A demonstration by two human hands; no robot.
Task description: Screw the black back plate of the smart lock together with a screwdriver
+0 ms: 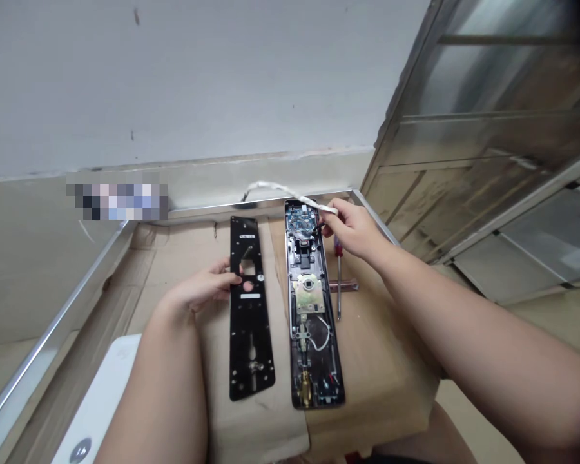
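My left hand (213, 281) grips the left edge of a long black metal back plate (252, 319), thumb on top; the plate has several holes and a square cut-out. To its right lies an open smart-lock housing (313, 361), with a blue circuit board (302, 221) at the far end, a square metal mechanism (310, 294) midway and a brass part near the front. At the housing's far right corner, my right hand (348, 227) is closed around a white wrapped cable (283, 189). The cable arches up and left, ending in a dark tip.
A screwdriver (339, 287) lies right of the housing, across a reddish-brown strip (348, 285). Cardboard (367, 374) covers the table, which has a raised metal rim (53, 328). A white panel (104, 393) is at the left. Wall behind, metal-framed cabinet (444, 129) at the right.
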